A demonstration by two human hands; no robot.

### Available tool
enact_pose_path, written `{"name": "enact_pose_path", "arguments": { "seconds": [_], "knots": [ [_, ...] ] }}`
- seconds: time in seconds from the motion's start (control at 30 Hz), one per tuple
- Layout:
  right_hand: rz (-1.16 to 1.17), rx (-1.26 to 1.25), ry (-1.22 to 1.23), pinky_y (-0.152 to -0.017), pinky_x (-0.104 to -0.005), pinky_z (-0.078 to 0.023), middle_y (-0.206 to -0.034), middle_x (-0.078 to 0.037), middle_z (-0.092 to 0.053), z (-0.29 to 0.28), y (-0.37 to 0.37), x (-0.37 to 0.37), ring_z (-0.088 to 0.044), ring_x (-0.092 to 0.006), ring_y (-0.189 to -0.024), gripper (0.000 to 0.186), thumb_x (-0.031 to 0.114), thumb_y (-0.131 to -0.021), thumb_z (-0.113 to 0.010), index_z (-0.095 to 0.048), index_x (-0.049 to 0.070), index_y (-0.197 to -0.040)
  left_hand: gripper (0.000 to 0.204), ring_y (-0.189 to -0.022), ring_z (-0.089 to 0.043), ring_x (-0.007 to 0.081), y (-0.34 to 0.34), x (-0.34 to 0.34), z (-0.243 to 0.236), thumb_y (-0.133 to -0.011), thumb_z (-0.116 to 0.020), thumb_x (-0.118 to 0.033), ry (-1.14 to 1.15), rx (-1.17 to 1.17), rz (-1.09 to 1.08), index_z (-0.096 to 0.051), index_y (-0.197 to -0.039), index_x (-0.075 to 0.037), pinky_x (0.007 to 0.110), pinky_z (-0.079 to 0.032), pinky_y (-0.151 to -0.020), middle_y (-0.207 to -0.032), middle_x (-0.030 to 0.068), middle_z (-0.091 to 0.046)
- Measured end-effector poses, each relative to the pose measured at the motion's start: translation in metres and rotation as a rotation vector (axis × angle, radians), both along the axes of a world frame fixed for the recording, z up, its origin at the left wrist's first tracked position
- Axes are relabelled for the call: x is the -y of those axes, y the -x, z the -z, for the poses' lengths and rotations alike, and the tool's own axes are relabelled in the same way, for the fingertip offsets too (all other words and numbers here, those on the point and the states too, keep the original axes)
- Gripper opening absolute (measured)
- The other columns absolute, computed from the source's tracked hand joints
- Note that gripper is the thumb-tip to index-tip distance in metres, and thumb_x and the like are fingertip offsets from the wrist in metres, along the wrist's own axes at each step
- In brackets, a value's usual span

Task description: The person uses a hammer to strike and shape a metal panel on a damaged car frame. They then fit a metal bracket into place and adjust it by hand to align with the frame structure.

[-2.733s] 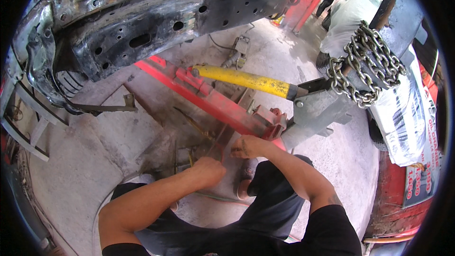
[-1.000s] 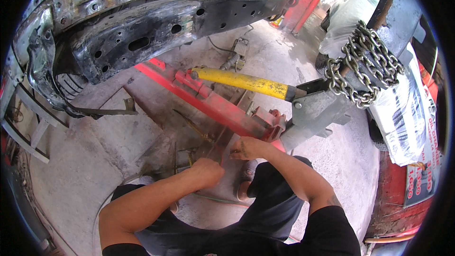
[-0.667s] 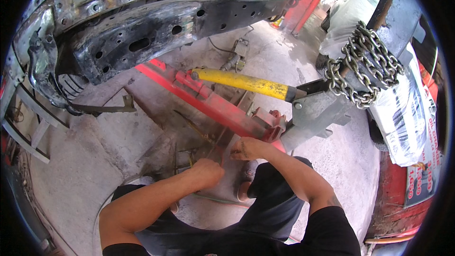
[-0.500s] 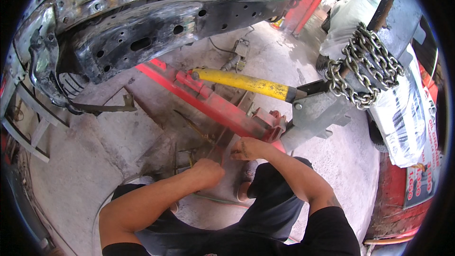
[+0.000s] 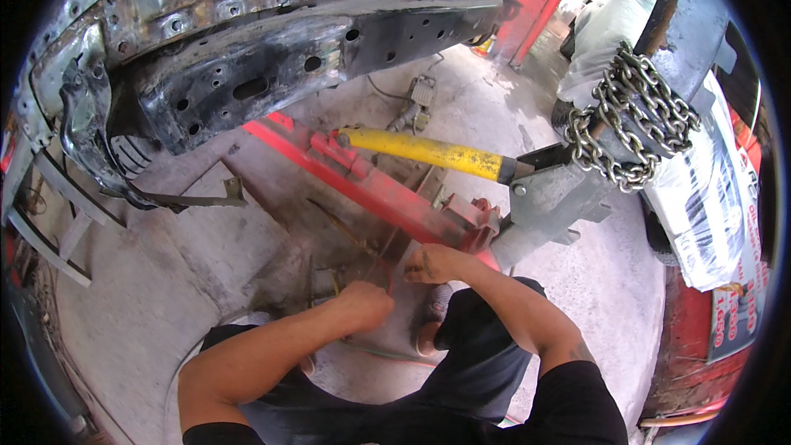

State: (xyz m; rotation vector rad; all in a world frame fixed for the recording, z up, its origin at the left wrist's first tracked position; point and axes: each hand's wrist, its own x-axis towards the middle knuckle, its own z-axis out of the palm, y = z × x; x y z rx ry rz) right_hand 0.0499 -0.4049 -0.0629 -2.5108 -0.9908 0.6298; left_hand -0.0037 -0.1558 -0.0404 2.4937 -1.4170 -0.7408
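Observation:
Low in front of me, my left hand is closed in a fist, back of the hand up. Just to its right and slightly farther off, my right hand has its fingers curled together, close to the near end of a red steel beam. What either hand grips is hidden beneath the fingers. A thin reddish strip shows in the small gap between them. Over the beam lies a yellow hydraulic ram, joined at its right end to a grey steel bracket.
A drilled black metal crossmember of a vehicle frame spans the upper left. A heavy chain wraps a dark post at the upper right. A bent metal bar juts out at left. Plastic-covered goods stand at right.
The whole view has shifted slightly, with the frame and floor sitting a little lower and farther right. Both hands keep nearly the same place and grip.

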Motion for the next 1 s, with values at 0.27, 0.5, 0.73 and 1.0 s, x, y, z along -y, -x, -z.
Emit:
{"name": "enact_pose_path", "arguments": {
  "seconds": [0.27,0.5,0.73,1.0],
  "knots": [
    [0.034,-0.065,0.017,-0.073,-0.0479,-0.052,-0.085,-0.022,-0.069,-0.012,0.0,-0.002,-0.067,-0.0401,-0.08,0.033,0.036,-0.094,-0.061,-0.073,0.005,-0.098,0.028,-0.094,-0.071,0.0384,-0.004,0.0,-0.003,-0.085,-0.071,-0.03,-0.059,-0.023,-0.008,-0.073,-0.096,-0.004,0.049,-0.056,-0.081,-0.096,0.0196,-0.073],
    [0.027,-0.013,0.055,-0.077,-0.0475,-0.053,-0.089,-0.021,-0.07,-0.011,0.0,0.008,-0.068,-0.0387,-0.082,0.033,0.036,-0.092,-0.063,-0.074,0.006,-0.101,0.028,-0.092,-0.071,0.0382,-0.007,0.002,0.004,-0.083,-0.068,-0.029,-0.062,-0.015,-0.047,-0.073,-0.095,-0.004,0.049,-0.056,-0.081,-0.093,0.0199,-0.073],
    [-0.023,0.034,0.172,-0.088,-0.0458,-0.052,-0.105,-0.019,-0.069,0.028,-0.017,0.019,-0.066,-0.0357,-0.097,0.041,0.042,-0.096,-0.059,-0.073,0.005,-0.106,0.031,-0.091,-0.069,0.0414,-0.005,-0.018,0.007,-0.086,-0.07,-0.03,-0.101,-0.026,-0.196,-0.071,-0.095,-0.001,0.052,-0.054,-0.081,-0.093,0.0224,-0.071],
    [0.184,0.01,0.162,-0.088,-0.0446,-0.052,-0.104,-0.017,-0.073,-0.039,0.006,-0.002,-0.068,-0.0352,-0.101,0.037,0.041,-0.092,-0.066,-0.075,0.01,-0.11,0.035,-0.105,-0.064,0.0414,0.013,-0.084,-0.028,-0.09,-0.069,-0.028,0.181,0.2,-0.345,-0.068,-0.116,-0.005,0.051,-0.05,-0.088,-0.109,0.0213,-0.07]
  ]
}}
